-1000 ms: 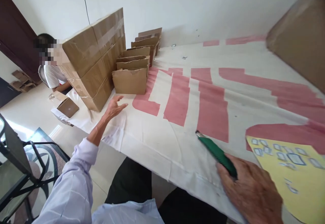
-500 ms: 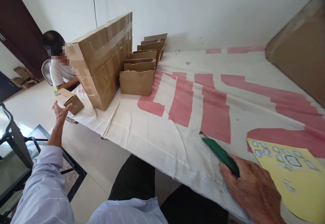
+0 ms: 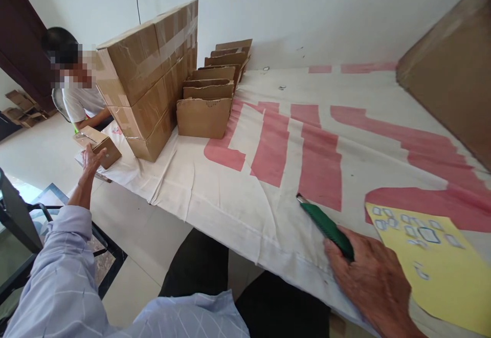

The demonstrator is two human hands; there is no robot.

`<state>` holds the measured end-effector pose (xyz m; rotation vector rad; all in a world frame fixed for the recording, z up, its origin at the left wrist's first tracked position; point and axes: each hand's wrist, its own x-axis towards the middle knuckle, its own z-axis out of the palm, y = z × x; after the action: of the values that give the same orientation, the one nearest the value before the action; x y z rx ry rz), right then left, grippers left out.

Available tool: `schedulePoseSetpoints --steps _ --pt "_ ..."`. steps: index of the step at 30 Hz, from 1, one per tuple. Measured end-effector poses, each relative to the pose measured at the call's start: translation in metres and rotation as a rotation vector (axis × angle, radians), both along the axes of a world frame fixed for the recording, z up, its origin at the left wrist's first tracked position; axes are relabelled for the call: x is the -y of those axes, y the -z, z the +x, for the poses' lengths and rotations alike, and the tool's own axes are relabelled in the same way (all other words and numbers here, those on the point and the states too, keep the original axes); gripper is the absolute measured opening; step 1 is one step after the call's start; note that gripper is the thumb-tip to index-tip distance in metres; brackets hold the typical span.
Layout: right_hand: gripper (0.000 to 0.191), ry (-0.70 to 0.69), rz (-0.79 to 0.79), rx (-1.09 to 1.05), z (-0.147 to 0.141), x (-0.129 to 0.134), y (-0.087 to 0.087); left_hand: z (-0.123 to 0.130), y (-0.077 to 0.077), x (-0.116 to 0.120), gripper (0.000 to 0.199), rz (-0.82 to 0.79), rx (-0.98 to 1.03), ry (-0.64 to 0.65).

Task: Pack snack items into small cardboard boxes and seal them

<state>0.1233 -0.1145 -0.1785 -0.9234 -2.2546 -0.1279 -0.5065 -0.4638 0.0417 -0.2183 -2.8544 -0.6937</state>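
My left hand (image 3: 92, 161) is stretched out to the far left, fingers apart, against the near side of a small cardboard box (image 3: 109, 152). Its thumb lies over the box's near face, and the other fingers are partly hidden; a firm grip does not show. My right hand (image 3: 370, 269) is closed round a green utility knife (image 3: 326, 225) low over the cloth-covered table (image 3: 226, 200). The knife's metal tip points away and to the left. Beside that hand lies a yellow sheet (image 3: 448, 282) bearing several small white, blue-edged labels.
Taped cartons (image 3: 143, 90) are stacked at the table's left. Next to them stands a row of open cardboard boxes (image 3: 203, 118). A large carton (image 3: 452, 67) is at the right. Another person (image 3: 82, 100) sits beyond the stack. A dark-framed chair (image 3: 19, 220) is at my left.
My left hand has come in closer against the small box, its fingers now at the near edge. My right hand still holds the knife. The view has shifted slightly.
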Motion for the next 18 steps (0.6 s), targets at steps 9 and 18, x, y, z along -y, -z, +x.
schedulePoseSetpoints --steps 9,18 --pt "0.042 0.006 0.015 0.0 -0.002 0.002 -0.006 -0.007 -0.038 -0.03 0.093 -0.004 -0.05 -0.149" --pt "0.04 0.019 -0.04 -0.006 0.001 0.002 -0.001 -0.009 -0.041 -0.05 0.091 -0.081 0.006 -0.017"
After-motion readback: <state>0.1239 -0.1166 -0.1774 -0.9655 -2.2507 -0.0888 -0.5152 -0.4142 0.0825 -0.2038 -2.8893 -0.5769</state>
